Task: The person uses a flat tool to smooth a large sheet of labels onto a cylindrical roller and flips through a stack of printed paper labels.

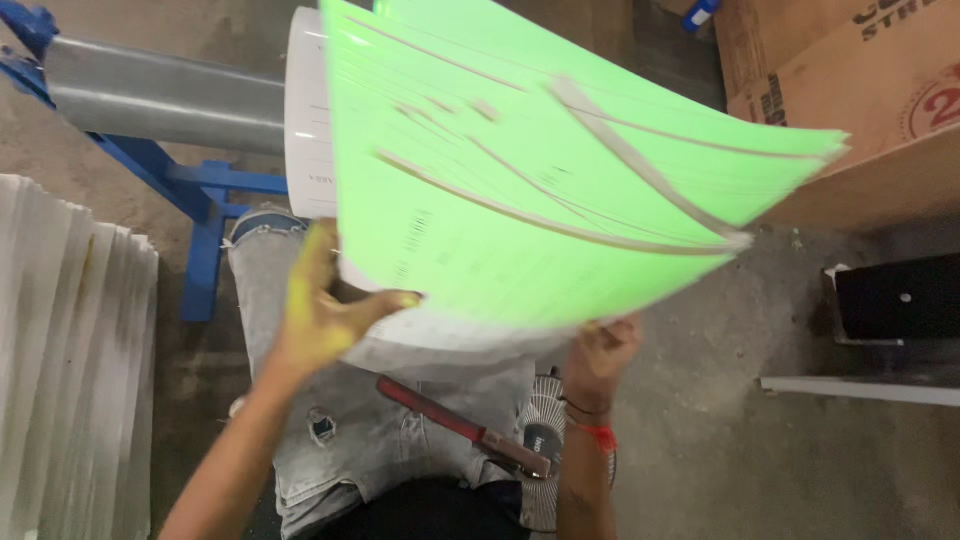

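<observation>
So the left hand [318, 318] has its fingers clamped on the lower left corner of a fat stack of green sheets [560, 180], held up over the lap. The right hand [600, 350] pinches the stack's bottom edge further right. It's bowing hard, so I'd guess sheets fan out and slide off.

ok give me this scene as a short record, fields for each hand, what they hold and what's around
left hand: grips the near left edge of the green sheets, thumb on top
right hand: holds the sheets' near edge from below
green sheets: a stack, raised and curved, blurred
lap: grey jeans, a red-handled tool lying across them
left side: white stack, blue stand with a grey roller
right side: cardboard boxes
</observation>
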